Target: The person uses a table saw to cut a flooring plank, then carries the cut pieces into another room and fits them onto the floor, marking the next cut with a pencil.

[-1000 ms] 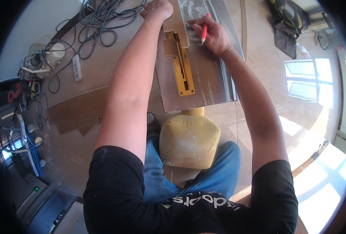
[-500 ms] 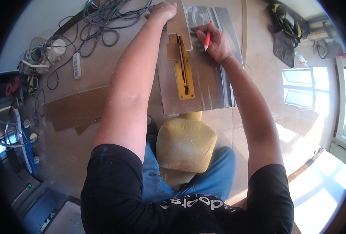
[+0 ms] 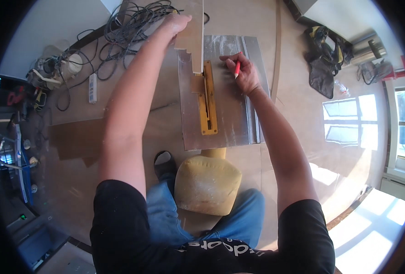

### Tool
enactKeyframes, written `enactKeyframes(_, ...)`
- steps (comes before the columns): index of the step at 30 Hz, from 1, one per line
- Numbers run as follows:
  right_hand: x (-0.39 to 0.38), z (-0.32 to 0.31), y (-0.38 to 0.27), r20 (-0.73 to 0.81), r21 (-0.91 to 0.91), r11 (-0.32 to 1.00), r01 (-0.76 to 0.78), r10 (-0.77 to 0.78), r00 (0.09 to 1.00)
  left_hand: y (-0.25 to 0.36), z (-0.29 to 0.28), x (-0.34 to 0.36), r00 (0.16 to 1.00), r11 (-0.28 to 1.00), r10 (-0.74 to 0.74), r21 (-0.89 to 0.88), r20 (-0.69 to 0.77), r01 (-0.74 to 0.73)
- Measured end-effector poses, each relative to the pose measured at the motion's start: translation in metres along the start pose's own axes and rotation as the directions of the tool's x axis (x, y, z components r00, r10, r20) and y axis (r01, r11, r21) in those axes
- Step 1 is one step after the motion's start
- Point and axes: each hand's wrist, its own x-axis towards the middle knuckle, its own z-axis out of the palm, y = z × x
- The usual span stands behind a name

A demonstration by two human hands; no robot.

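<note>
My left hand point(image 3: 177, 26) grips a light wooden board point(image 3: 189, 41), which has a stepped cutout along its left edge and its near end over the back of a yellow slotted insert point(image 3: 210, 116) in a scuffed metal saw table point(image 3: 232, 128). A small brown piece point(image 3: 196, 84) lies beside the slot. Right of the board, my right hand point(image 3: 242, 73) holds a red pencil point(image 3: 237, 68), point down and above the metal surface, fingers curled round it. Any contact of that hand with the table is unclear. A yellow padded piece point(image 3: 207, 182) sits between my knees.
Coiled cables point(image 3: 131, 29), a power strip point(image 3: 93, 88) and white equipment point(image 3: 70, 64) lie left. Brown offcuts point(image 3: 74, 137) rest on the floor. A dark bag point(image 3: 321, 68) and metal items point(image 3: 367, 50) are at right, near a window point(image 3: 403, 123). Equipment crowds the far left.
The saw table and floor appear lower in the picture. My left hand and board have shifted left relative to the table; the board reaches higher. My right hand, still holding the pencil, appears lower.
</note>
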Motion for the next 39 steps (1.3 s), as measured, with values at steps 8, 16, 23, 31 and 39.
enactKeyframes(8, -0.018, -0.015, -0.078, -0.207, 0.355, 0.935, 0.004, 0.074, 0.976, 0.074, -0.056, -0.146, 0.994, 0.981, 0.060, 0.187, -0.087, -0.043)
enactKeyframes(16, -0.050, 0.001, -0.245, 0.173, 0.471, 0.733, -0.490, 0.468, 0.867, 0.081, -0.016, -0.360, 0.954, 0.954, 0.246, 0.215, -0.171, -0.207)
enactKeyframes(23, -0.114, 0.026, -0.296, -0.173, -0.320, 0.934, -0.161, 0.109, 0.979, 0.061, 0.011, -0.463, 0.974, 0.968, 0.215, -0.117, -0.070, -0.223)
enactKeyframes(31, -0.239, -0.003, -0.313, 0.021, -0.357, 0.934, -0.022, 0.032, 0.999, 0.000, -0.061, -0.412, 0.980, 0.899, 0.091, -0.438, 0.176, -0.005)
enactKeyframes(39, -0.302, 0.002, -0.360, 0.405, -0.265, 0.961, 0.074, 0.041, 0.913, -0.006, -0.123, -0.417, 0.892, 0.383, 0.439, -0.921, 0.110, -0.074)
